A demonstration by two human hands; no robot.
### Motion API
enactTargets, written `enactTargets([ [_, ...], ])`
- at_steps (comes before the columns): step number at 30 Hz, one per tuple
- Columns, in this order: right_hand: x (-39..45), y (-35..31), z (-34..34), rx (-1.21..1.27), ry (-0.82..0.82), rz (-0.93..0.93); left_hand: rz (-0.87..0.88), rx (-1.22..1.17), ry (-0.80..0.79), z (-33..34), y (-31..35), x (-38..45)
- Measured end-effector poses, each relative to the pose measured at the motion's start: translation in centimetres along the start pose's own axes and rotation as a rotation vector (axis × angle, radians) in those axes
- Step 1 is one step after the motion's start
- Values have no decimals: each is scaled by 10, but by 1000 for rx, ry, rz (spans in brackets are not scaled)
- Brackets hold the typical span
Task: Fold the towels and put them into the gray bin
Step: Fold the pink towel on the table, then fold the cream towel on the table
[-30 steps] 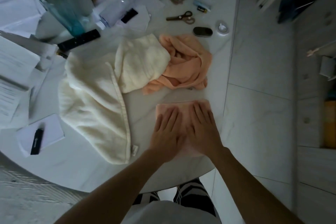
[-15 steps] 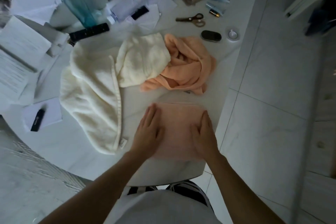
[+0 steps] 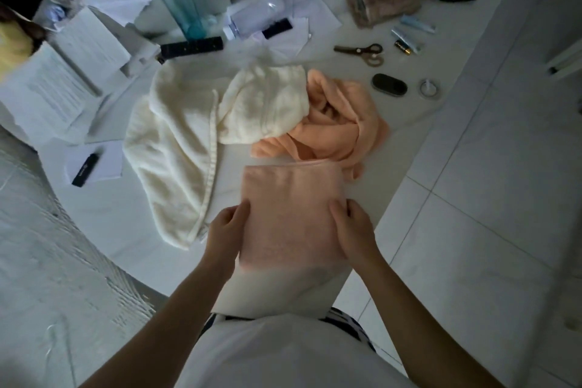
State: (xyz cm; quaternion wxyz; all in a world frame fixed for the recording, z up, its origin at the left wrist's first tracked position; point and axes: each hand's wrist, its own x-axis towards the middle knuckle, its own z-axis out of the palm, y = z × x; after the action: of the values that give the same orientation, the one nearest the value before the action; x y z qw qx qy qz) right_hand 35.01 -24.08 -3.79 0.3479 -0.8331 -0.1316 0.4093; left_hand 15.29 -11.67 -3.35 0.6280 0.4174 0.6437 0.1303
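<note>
Both hands have slid off the top of the folded pink towel to its sides since a second ago, when they lay flat on it side by side. My left hand now cups the left edge, thumb on top and fingers curled against or under the side; my right hand does the same at the right edge. Whether my fingers are tucked beneath the cloth I cannot tell, since the towel hides them. Neither hand is clenched; each is half curled around an edge.

That towel sits as a neat rectangle at the near edge of the white table, right in front of me. I judge it folded and ready to lift.

Left to do: the crumpled orange towel lies just beyond it, touching or nearly touching its far edge, and the big cream towel sprawls to the left, with a smaller cream towel bunched on top, overlapping the orange one. None of these is folded. No gray bin shows anywhere, so nothing can be counted as put away yet. Roughly one towel of four is folded.
</note>
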Motion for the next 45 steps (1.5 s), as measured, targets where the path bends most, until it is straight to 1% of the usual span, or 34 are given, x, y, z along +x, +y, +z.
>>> enactTargets([
  [2, 5, 0, -6, -56, -23, -16, 32, 65, 50, 3, -2, -3],
  [4, 9, 1, -7, -108, -16, 7, 82, 149, 189, 8, -5, -5],
  [5, 9, 1, -5, -144, 34, -1, 176, 221, 267, 12, -5, -7],
  [6, 8, 0, -2, -182, 89, -40, 306, 315, 317, 16, -4, -11],
  [7, 5, -2, 2, -219, 125, -104, 428, 408, 321, 21, -4, -15],
  [8, 2, -5, 6, -253, 129, -159, 486, 480, 293, 26, -4, -18],
  [9, 2, -6, 9, -283, 111, -177, 458, 521, 252, 31, -5, -17],
  [10, 2, -6, 12, -307, 86, -151, 358, 534, 225, 35, -8, -15],
  [11, 4, -4, 14, -313, 59, -89, 221, 514, 217, 37, -9, -11],
  [13, 12, 0, 12, -272, -7, 52, -39, 397, 216, 40, -10, -4],
  [14, 16, 1, 10, -263, -44, 86, -89, 352, 217, 44, -10, -2],
  [16, 27, 6, 1, -280, -60, 99, -71, 331, 202, 55, -6, 1],
  [18, 37, 9, -13, -283, -1, 110, -25, 355, 155, 69, 0, 6],
  [20, 44, 10, -25, -249, 54, 133, 26, 416, 109, 81, 9, 15],
  [23, 46, 10, -29, -174, 84, 175, 98, 526, 65, 91, 24, 36],
  [26, 43, 8, -25, -115, 118, 217, 185, 589, -19, 89, 40, 48],
  [28, 37, 6, -22, -94, 145, 216, 295, 630, -19, 76, 52, 52],
  [30, 27, 4, -21, -77, 210, 157, 465, 619, 81, 49, 65, 58],
  [31, 21, 3, -20, -89, 246, 115, 551, 593, 162, 31, 73, 64],
  [32, 14, 2, -19, -120, 274, 76, 617, 555, 268, 9, 82, 72],
  [33, 8, 0, -17, -167, 296, 45, 634, 504, 401, -14, 92, 83],
  [34, 2, -2, -14, -224, 316, 22, 585, 447, 545, -39, 103, 96],
  [35, -4, -4, -9, -283, 335, 7, 480, 401, 668, -64, 113, 109],
  [36, -10, -8, -3, -340, 357, -3, 349, 388, 731, -87, 120, 123],
  [37, -16, -14, 6, -391, 383, -15, 226, 412, 714, -107, 125, 136],
  [38, -22, -22, 15, -434, 408, -36, 132, 441, 635, -122, 126, 145],
  [39, -27, -32, 26, -470, 428, -92, 68, 460, 529, -132, 124, 151],
  [40, -31, -41, 38, -499, 437, -195, 49, 470, 428, -137, 122, 152],
  [41, -35, -49, 50, -498, 421, -308, 94, 496, 356, -137, 121, 148],
  [42, -38, -58, 63, -443, 344, -375, 185, 531, 310, -135, 120, 139],
  [43, -40, -67, 77, -351, 225, -387, 285, 550, 271, -130, 120, 127],
  [45, -40, -83, 105, -144, 16, -319, 471, 506, 133, -119, 116, 90],
])
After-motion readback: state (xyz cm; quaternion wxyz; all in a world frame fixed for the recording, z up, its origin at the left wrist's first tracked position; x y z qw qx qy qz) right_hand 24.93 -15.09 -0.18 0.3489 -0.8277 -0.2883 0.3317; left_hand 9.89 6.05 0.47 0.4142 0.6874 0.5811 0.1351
